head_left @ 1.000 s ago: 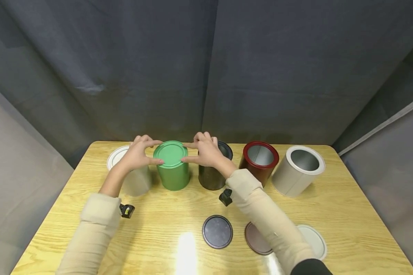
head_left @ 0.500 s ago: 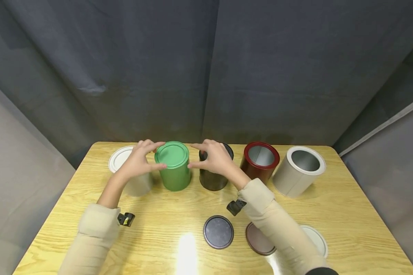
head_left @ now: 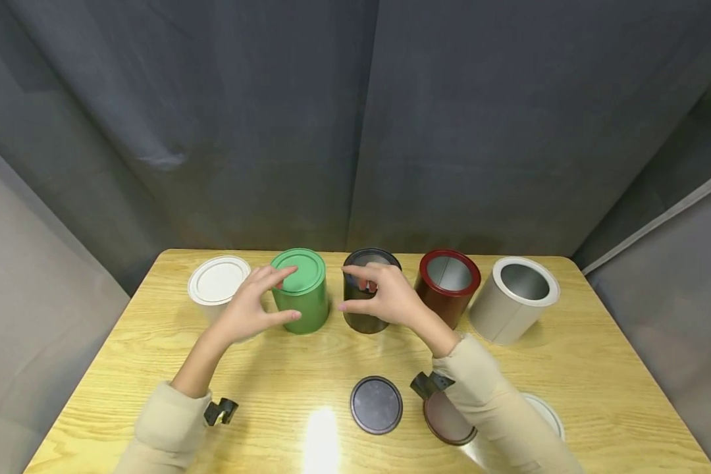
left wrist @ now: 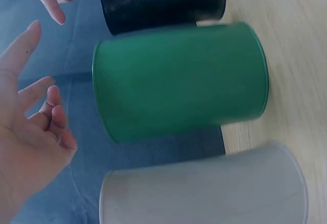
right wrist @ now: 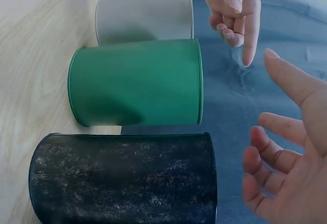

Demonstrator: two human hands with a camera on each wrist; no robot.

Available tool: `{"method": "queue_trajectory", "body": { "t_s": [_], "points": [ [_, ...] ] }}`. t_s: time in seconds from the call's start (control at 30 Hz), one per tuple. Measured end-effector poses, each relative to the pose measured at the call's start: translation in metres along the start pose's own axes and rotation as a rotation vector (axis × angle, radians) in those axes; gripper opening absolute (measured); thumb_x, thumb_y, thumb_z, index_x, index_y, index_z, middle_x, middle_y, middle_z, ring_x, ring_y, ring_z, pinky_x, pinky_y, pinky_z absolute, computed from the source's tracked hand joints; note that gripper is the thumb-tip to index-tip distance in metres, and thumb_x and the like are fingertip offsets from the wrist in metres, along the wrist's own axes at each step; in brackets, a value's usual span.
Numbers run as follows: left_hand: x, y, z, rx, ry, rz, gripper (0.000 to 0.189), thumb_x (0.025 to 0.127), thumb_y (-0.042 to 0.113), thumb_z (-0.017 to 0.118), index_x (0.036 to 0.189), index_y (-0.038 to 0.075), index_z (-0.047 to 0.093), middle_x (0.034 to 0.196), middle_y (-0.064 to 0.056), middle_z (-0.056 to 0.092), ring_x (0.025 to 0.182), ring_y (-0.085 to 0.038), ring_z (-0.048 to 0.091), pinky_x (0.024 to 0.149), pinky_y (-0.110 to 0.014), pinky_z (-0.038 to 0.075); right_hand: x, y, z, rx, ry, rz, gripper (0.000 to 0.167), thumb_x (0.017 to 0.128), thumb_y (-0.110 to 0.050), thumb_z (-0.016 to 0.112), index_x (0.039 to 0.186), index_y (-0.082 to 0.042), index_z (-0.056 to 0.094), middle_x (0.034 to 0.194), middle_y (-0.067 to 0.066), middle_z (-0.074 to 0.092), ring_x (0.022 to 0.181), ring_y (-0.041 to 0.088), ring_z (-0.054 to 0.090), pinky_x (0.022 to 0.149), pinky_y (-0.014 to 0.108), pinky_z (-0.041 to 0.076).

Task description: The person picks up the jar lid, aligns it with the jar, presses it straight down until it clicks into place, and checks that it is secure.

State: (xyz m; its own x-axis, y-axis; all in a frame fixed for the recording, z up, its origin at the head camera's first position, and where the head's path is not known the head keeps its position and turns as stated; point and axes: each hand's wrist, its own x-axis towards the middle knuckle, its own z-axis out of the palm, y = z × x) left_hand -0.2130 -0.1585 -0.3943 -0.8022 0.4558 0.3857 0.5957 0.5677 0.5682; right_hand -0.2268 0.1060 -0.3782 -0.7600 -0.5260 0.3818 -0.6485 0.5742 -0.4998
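Note:
A green can (head_left: 302,306) stands upright with its green lid (head_left: 296,271) on top. My left hand (head_left: 251,311) hovers between it and the white lidded can (head_left: 218,280), thumb and index finger spread, holding nothing. In the left wrist view that hand is clear of the green can (left wrist: 179,81). My right hand (head_left: 388,296) is above the open black can (head_left: 364,322), thumb and index finger apart, other fingers bent, also holding nothing. The right wrist view shows a gap between this hand (right wrist: 291,163) and the black can (right wrist: 127,180).
An open dark red can (head_left: 441,303) and an open white can (head_left: 503,309) stand to the right. Near the front lie a black lid (head_left: 376,405), a brown lid (head_left: 447,421) and a white lid (head_left: 548,415), partly covered by my right sleeve. A grey curtain (head_left: 355,131) hangs behind the table.
Both hands were at the green lid's rim; they have let go and drawn apart and back toward me. The right hand moved right, over the black can. The green lid stays on its can.

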Motion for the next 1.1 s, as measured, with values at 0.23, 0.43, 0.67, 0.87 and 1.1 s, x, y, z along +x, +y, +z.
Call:
{"method": "queue_trajectory", "body": {
  "t_s": [0.23,0.43,0.67,0.87,1.1],
  "points": [
    [-0.009,0.013,0.01,-0.019,0.013,0.035,0.071,0.067,0.023,0.081,0.128,0.003,0.05,0.088,0.001,0.049,0.088,-0.018,0.044,0.075,-0.039,0.039,-0.019,-0.001,-0.007,0.066,-0.002,0.031,0.059,0.066,-0.028,0.081,0.116,-0.005,0.062,0.073,0.005,0.053,0.064,0.019,0.046,0.059,0.026,0.037],
    [-0.013,0.018,0.018,-0.043,0.036,0.069,0.07,0.066,0.023,0.081,0.126,0.004,0.052,0.089,0.001,0.051,0.088,-0.022,0.046,0.076,-0.038,0.04,-0.034,0.0,-0.014,0.093,0.063,-0.001,0.056,0.064,-0.025,0.082,0.113,-0.004,0.064,0.072,-0.002,0.051,0.064,0.019,0.049,0.06,0.029,0.041],
    [-0.018,0.029,0.026,-0.079,0.001,0.052,0.07,0.068,0.026,0.079,0.129,0.009,0.05,0.091,0.004,0.049,0.09,-0.019,0.044,0.075,-0.036,0.039,-0.052,0.005,-0.017,0.092,0.118,-0.023,0.056,0.061,-0.023,0.083,0.111,-0.005,0.065,0.071,-0.004,0.051,0.064,0.011,0.045,0.056,0.028,0.04],
    [-0.022,0.033,0.033,-0.093,0.001,0.065,0.071,0.068,0.027,0.08,0.13,0.01,0.05,0.09,0.005,0.048,0.091,-0.018,0.043,0.075,-0.034,0.039,-0.064,0.008,-0.019,0.12,0.142,-0.028,0.053,0.062,-0.02,0.083,0.109,-0.005,0.065,0.074,-0.008,0.049,0.057,0.014,0.04,0.051,0.023,0.035],
    [-0.027,0.036,0.044,-0.129,-0.025,0.069,0.074,0.068,0.027,0.079,0.133,0.012,0.046,0.093,0.007,0.048,0.091,-0.013,0.041,0.076,-0.035,0.04,-0.078,0.013,-0.02,0.142,0.172,-0.028,0.051,0.061,-0.015,0.083,0.108,-0.005,0.065,0.078,-0.007,0.048,0.06,0.006,0.039,0.052,0.021,0.036]
  ]
}}
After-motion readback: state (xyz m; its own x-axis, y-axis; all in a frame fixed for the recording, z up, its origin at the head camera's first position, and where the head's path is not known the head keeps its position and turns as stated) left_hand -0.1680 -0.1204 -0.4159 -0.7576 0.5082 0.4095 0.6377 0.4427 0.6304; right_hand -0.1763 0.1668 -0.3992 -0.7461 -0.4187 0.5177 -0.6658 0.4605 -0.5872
